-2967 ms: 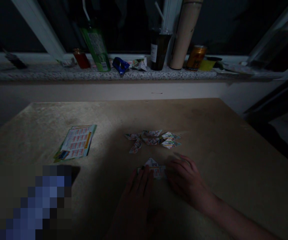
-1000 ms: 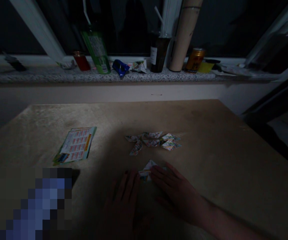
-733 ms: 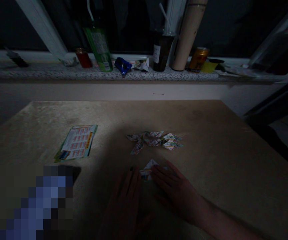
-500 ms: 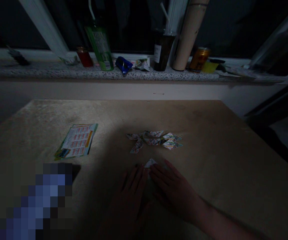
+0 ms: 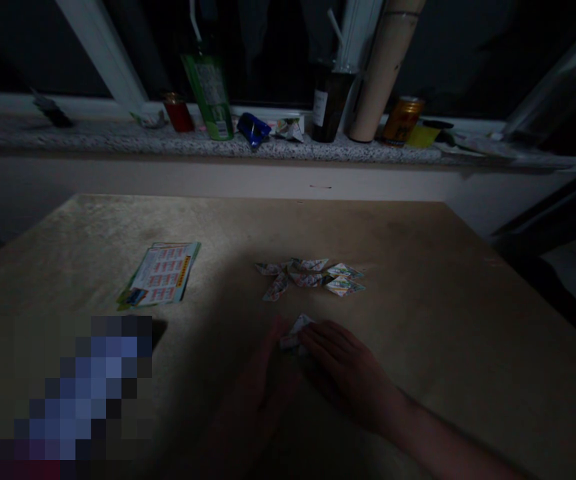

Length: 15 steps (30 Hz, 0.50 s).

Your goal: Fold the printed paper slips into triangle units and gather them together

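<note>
A small sheet of folded paper point(image 5: 294, 340) with a pointed top lies on the table in front of me. My right hand point(image 5: 343, 363) rests over its right side, fingers stretched out together and pressing it flat. At the paper's left edge is my left hand point(image 5: 263, 380), turned on its side with the fingers extended; it is dark and partly blurred. Just beyond the hands lie several folded paper pieces point(image 5: 308, 279), pointed at their ends and printed in colour. Shadow hides the undersides of both hands.
A stack of printed cards point(image 5: 163, 273) lies to the left, above a pixelated blue object point(image 5: 93, 400). Along the windowsill point(image 5: 268, 150) stand a green bottle point(image 5: 211, 97), a dark cup with a straw point(image 5: 328, 107), a cardboard tube point(image 5: 383, 73) and an orange can point(image 5: 402, 120).
My left hand has turned from lying flat onto its side and slid off the paper, uncovering more of it. My right hand stays on the paper. The view has shifted slightly.
</note>
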{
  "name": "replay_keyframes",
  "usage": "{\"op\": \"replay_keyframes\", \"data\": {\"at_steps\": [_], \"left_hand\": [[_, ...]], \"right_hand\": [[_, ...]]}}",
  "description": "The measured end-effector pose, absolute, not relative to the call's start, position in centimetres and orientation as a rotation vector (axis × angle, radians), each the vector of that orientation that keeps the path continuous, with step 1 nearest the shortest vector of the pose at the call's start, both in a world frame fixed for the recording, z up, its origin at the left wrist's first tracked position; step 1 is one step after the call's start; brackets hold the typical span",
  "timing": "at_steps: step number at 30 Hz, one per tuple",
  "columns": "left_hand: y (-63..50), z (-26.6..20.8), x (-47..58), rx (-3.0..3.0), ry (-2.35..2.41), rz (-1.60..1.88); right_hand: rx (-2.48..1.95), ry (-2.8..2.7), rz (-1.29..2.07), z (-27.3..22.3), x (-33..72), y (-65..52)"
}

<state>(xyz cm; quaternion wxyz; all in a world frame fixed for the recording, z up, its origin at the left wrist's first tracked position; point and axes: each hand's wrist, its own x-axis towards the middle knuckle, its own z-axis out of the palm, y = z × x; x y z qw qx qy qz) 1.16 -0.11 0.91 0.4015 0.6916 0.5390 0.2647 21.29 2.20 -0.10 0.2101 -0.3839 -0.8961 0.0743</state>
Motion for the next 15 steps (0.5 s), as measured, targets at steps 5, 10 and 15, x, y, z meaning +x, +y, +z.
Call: {"op": "replay_keyframes", "data": {"at_steps": [5, 10, 15], "left_hand": [[0.3, 1.1, 1.2, 1.331, 1.209, 0.867], [1.2, 0.3, 1.3, 1.081, 1.049, 1.024], [2.4, -0.7, 1.6, 0.87, 1.036, 1.039]], "right_hand": [[-1.062, -2.457, 0.18, 0.1, 21.2, 2.2], [-1.036, -2.481, 0.058, -0.2, 21.2, 2.5], [-0.909, -2.554, -0.17, -0.6, 21.3, 3.1]]}}
